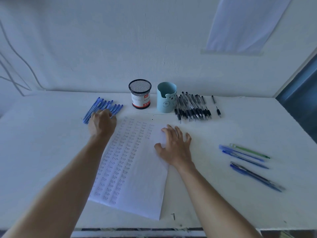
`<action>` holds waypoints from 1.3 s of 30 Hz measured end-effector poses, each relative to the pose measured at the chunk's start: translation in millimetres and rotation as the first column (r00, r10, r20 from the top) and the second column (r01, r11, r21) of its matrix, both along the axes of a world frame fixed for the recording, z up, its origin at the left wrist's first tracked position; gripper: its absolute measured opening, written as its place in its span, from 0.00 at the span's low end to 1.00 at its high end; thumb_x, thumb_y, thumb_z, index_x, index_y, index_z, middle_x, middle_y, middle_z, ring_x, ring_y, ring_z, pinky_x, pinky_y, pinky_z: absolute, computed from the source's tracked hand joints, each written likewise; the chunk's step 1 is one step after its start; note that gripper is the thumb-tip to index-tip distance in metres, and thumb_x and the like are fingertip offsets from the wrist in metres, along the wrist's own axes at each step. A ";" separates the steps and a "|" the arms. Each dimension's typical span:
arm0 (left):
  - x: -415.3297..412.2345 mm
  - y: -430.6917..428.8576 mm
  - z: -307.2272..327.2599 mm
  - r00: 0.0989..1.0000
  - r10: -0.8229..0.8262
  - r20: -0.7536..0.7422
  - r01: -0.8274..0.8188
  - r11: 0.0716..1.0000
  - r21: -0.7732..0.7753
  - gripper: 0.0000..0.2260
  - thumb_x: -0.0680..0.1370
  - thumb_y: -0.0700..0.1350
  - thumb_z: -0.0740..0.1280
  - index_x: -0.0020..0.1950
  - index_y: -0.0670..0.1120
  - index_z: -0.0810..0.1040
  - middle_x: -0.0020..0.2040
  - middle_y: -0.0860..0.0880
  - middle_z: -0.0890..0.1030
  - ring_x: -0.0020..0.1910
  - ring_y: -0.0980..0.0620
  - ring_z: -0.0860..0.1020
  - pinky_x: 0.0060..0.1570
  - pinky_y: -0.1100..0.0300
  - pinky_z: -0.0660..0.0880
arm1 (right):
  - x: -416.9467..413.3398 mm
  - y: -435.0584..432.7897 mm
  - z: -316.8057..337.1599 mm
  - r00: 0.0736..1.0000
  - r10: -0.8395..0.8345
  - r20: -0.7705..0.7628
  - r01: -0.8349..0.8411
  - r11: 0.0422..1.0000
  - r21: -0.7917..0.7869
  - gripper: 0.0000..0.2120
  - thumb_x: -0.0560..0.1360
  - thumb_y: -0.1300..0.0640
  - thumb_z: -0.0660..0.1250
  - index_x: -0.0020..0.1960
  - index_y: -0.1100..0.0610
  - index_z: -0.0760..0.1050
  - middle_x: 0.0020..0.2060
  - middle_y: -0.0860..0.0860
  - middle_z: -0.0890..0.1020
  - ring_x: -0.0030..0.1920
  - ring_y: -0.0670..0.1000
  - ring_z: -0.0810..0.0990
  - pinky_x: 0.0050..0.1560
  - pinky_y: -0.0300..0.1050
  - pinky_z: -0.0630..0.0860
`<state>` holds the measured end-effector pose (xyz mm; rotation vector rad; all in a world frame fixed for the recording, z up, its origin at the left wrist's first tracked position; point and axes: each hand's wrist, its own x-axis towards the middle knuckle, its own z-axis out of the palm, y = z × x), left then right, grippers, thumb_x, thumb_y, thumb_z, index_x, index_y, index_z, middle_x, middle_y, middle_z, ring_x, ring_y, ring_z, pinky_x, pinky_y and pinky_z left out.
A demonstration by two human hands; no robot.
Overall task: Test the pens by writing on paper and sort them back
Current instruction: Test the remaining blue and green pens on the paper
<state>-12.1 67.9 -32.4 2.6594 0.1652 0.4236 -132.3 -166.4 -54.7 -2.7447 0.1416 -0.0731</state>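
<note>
A white sheet of paper (137, 182) lies in the middle of the table, its left half covered in rows of the handwritten word "test". My left hand (101, 123) reaches to the row of blue pens (103, 107) at the back left, and its curled fingers touch the near ends of the pens. Whether it holds one is hidden. My right hand (175, 146) lies on the paper's right edge with fingers spread. A row of black pens (192, 107) lies at the back right.
A black mesh pen cup (140, 94) and a light blue bear cup (166, 97) stand at the back by the wall. Several loose pens, blue, green and dark (247, 155), lie on the white table (42, 152) at the right. A separated black pen (218, 112) lies beside the black row.
</note>
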 end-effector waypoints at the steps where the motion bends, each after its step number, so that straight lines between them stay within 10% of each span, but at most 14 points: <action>1: -4.1 -4.2 1.1 1.000 -0.004 0.021 0.003 1.000 0.025 0.07 0.78 0.44 0.68 0.49 0.40 0.82 0.48 0.40 0.82 0.52 0.38 0.77 0.49 0.47 0.74 | 0.5 -0.2 0.2 1.000 -0.001 -0.004 0.001 1.000 -0.002 0.32 0.69 0.41 0.52 0.72 0.47 0.63 0.79 0.45 0.58 0.79 0.51 0.50 0.73 0.64 0.44; 9: -61.9 -69.8 -9.5 0.896 -0.444 0.007 0.444 0.895 0.039 0.14 0.79 0.43 0.66 0.64 0.47 0.79 0.62 0.46 0.80 0.65 0.42 0.72 0.62 0.46 0.67 | -0.2 -3.2 1.8 0.999 0.007 -0.048 -0.004 0.999 0.044 0.28 0.75 0.44 0.59 0.74 0.46 0.62 0.79 0.44 0.57 0.79 0.49 0.49 0.75 0.62 0.41; 15: -89.0 -89.8 -25.2 0.856 -0.445 -0.262 0.489 0.862 0.132 0.25 0.83 0.58 0.53 0.79 0.52 0.61 0.79 0.50 0.61 0.79 0.46 0.54 0.75 0.50 0.50 | -4.4 -13.0 11.0 0.992 -0.089 0.090 0.043 0.906 0.422 0.26 0.70 0.51 0.58 0.67 0.56 0.75 0.73 0.52 0.70 0.76 0.50 0.63 0.76 0.55 0.53; 18: -92.3 -88.2 -24.9 0.856 -0.443 -0.265 0.493 0.854 0.164 0.29 0.80 0.61 0.47 0.79 0.53 0.60 0.80 0.50 0.60 0.79 0.47 0.54 0.75 0.51 0.49 | -12.6 -31.3 18.9 0.986 -0.122 0.114 0.042 0.842 0.537 0.20 0.72 0.59 0.62 0.63 0.62 0.77 0.65 0.57 0.77 0.70 0.55 0.72 0.68 0.37 0.61; 24: -94.0 -89.1 -23.3 0.864 -0.445 -0.237 0.486 0.861 0.153 0.25 0.82 0.59 0.52 0.78 0.52 0.62 0.79 0.50 0.62 0.78 0.47 0.55 0.76 0.50 0.50 | -38.9 -86.9 28.6 0.977 -0.131 0.170 0.106 0.984 0.145 0.15 0.74 0.62 0.64 0.57 0.51 0.81 0.58 0.48 0.83 0.60 0.54 0.78 0.57 0.47 0.68; 29: -95.0 -89.2 -20.9 0.867 -0.439 -0.238 0.479 0.865 0.151 0.28 0.79 0.60 0.50 0.78 0.52 0.63 0.78 0.50 0.63 0.78 0.46 0.56 0.75 0.50 0.51 | -58.8 -124.2 39.3 0.909 -0.413 0.056 0.417 0.896 -0.152 0.18 0.73 0.55 0.64 0.62 0.50 0.77 0.59 0.52 0.79 0.60 0.58 0.74 0.59 0.52 0.66; 39: -96.3 -89.0 -19.9 0.871 -0.438 -0.221 0.473 0.869 0.141 0.24 0.83 0.57 0.55 0.78 0.52 0.63 0.79 0.50 0.62 0.79 0.47 0.55 0.76 0.50 0.50 | -63.4 -127.8 29.6 0.920 -0.367 0.139 0.390 0.889 -0.238 0.16 0.76 0.66 0.65 0.55 0.48 0.81 0.53 0.49 0.83 0.54 0.56 0.78 0.57 0.49 0.64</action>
